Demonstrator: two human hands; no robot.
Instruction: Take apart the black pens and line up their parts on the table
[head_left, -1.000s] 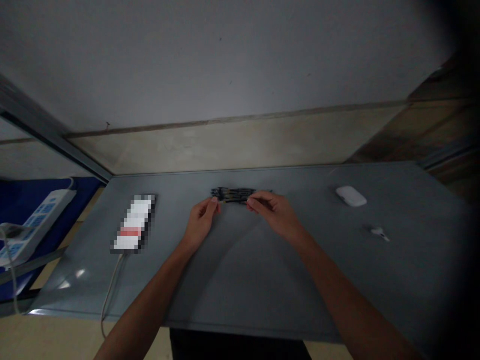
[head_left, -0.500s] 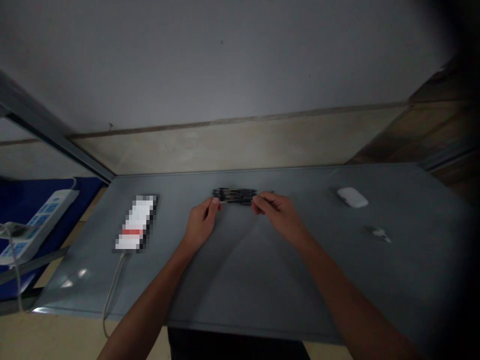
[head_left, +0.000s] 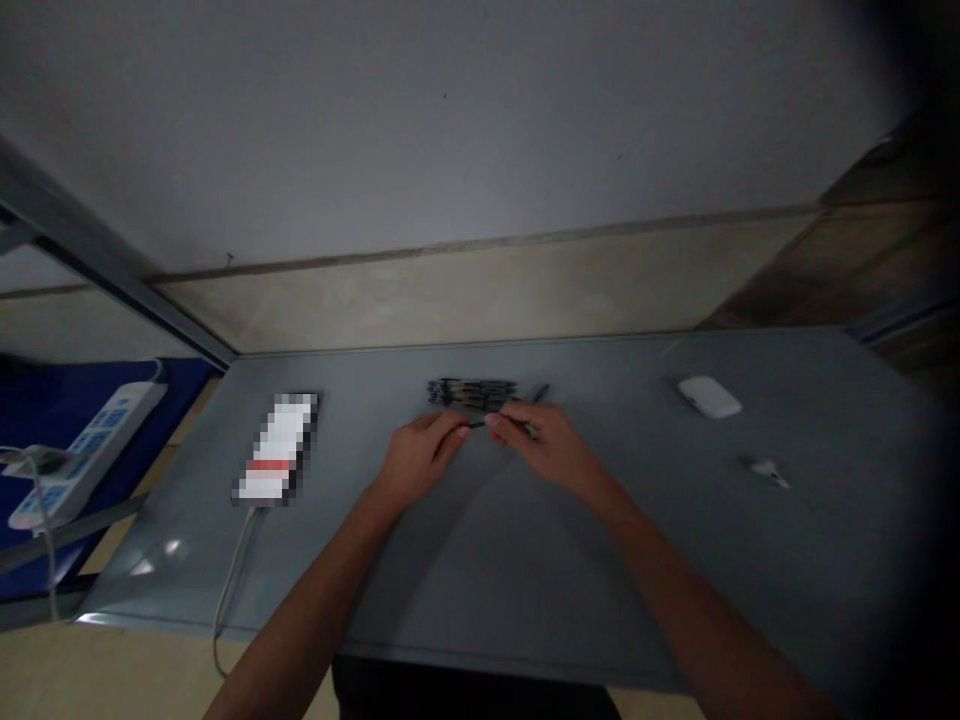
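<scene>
Between my two hands is a thin dark pen [head_left: 478,424], mostly covered by my fingers. My left hand [head_left: 418,458] pinches its left end. The other end is gripped by my right hand [head_left: 551,443], thumb against the fingertips. Just beyond them, a row of several dark pens [head_left: 472,390] lies side by side on the grey table [head_left: 495,560]. One more dark pen [head_left: 541,393] lies at a slant, right of the row, partly behind my right hand.
A phone [head_left: 277,450] with a charging cable [head_left: 229,590] lies on the left. On the right are a white earbud case [head_left: 709,397] and a small white object [head_left: 769,472], probably an earbud. A power strip [head_left: 94,450] rests on a blue surface beyond the table's left edge.
Both hands have come closer together and towards me, away from the row, with a pen now between them. At the row's right, the slanted pen shows more.
</scene>
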